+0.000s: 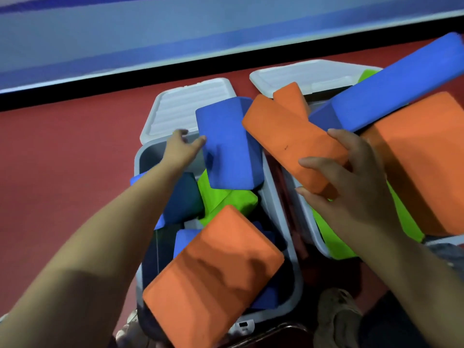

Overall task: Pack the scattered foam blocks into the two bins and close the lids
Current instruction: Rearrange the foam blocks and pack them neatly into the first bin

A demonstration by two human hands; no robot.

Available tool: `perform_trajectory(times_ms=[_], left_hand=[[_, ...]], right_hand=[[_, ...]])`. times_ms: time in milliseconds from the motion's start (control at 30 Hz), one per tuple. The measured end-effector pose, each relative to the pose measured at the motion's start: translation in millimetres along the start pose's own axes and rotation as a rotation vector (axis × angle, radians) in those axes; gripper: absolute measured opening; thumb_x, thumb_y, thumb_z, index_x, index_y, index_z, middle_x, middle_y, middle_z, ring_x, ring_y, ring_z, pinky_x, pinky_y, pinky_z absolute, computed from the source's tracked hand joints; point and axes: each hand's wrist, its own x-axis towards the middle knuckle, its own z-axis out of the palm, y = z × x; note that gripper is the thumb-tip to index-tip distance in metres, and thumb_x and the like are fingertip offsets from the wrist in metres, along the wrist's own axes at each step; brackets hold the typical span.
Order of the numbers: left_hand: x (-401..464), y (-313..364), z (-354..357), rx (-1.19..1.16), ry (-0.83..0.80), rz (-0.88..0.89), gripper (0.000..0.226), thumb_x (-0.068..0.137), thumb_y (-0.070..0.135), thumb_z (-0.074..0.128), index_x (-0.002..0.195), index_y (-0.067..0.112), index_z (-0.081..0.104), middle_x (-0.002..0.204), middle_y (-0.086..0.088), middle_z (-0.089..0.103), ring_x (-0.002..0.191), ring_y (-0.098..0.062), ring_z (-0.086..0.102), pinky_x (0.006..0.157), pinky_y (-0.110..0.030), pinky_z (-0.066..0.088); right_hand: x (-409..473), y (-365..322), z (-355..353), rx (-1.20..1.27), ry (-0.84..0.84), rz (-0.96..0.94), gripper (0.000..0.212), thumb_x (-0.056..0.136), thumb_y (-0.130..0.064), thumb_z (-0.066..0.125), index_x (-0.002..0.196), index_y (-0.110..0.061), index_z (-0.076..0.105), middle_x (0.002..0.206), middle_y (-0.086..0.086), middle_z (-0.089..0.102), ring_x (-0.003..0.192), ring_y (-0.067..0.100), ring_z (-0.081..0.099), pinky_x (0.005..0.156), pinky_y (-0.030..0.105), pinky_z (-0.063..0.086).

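Two grey bins stand side by side on the red floor, the left bin (281, 197) and the right bin (319, 244), both with white lids (175, 109) hinged open at the back. The left bin holds orange (213, 275), green (226, 202) and blue blocks. My left hand (182, 149) reaches to its far end, fingertips touching an upright blue block (228, 144). My right hand (349, 179) grips an orange block (288, 141) above the gap between the bins. The right bin is heaped with a long blue block (391, 89), a big orange block (426, 159) and green ones.
A black strip and a blue-white wall (150, 33) run along the back of the red floor. A shoe (336, 320) and a dark edge lie at the bottom by the bins. Open red floor (62, 159) lies to the left.
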Motion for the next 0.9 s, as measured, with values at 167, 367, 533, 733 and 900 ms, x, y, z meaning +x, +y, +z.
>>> perform_trajectory(times_ms=[167, 367, 533, 733, 900], left_hand=[[56, 49, 10, 0.75, -0.112, 0.537, 0.123, 0.067, 0.056, 0.078, 0.154, 0.021, -0.001, 0.162, -0.004, -0.001, 0.149, -0.028, 0.0, 0.118, -0.051, 0.014], [87, 101, 15, 0.95, -0.494, 0.429, 0.128, 0.059, 0.048, 0.087, 0.153, 0.034, 0.0, 0.159, 0.0, 0.021, 0.143, -0.028, 0.026, 0.115, -0.044, 0.026], [76, 107, -6, 0.966, -0.635, 0.36, 0.119, 0.059, 0.046, 0.088, 0.151, 0.036, 0.013, 0.146, 0.004, 0.042, 0.133, -0.022, 0.041, 0.11, -0.039, 0.033], [7, 94, -65, 0.986, -0.086, 0.478, 0.099, 0.043, 0.076, 0.077, 0.112, 0.013, 0.043, 0.111, -0.011, 0.056, 0.109, -0.036, 0.047, 0.092, -0.047, 0.038], [-56, 48, -108, 0.21, 0.186, 0.156, 0.085, 0.066, 0.041, 0.085, 0.126, 0.003, 0.037, 0.129, -0.014, 0.051, 0.115, -0.029, 0.052, 0.09, -0.041, 0.043]], right_hand=[[1, 4, 2, -0.012, -0.014, -0.028, 0.035, 0.07, -0.019, 0.076, 0.104, -0.016, 0.066, 0.131, 0.021, 0.047, 0.116, 0.037, 0.045, 0.098, 0.045, 0.035], [3, 8, -2, 0.006, -0.002, -0.003, 0.038, 0.074, -0.028, 0.073, 0.109, -0.023, 0.06, 0.133, 0.018, 0.045, 0.113, 0.037, 0.046, 0.092, 0.052, 0.041], [4, 10, -4, 0.019, 0.027, 0.006, 0.039, 0.073, -0.027, 0.07, 0.109, -0.028, 0.054, 0.133, 0.008, 0.035, 0.115, 0.033, 0.042, 0.093, 0.046, 0.04], [17, 7, -6, 0.016, 0.065, 0.128, 0.042, 0.066, -0.033, 0.074, 0.106, -0.022, 0.065, 0.129, 0.021, 0.047, 0.113, 0.042, 0.049, 0.097, 0.038, 0.034], [31, -9, -14, 0.045, 0.079, 0.167, 0.045, 0.065, -0.025, 0.083, 0.107, -0.018, 0.069, 0.131, 0.021, 0.047, 0.113, 0.041, 0.05, 0.096, 0.03, 0.032]])
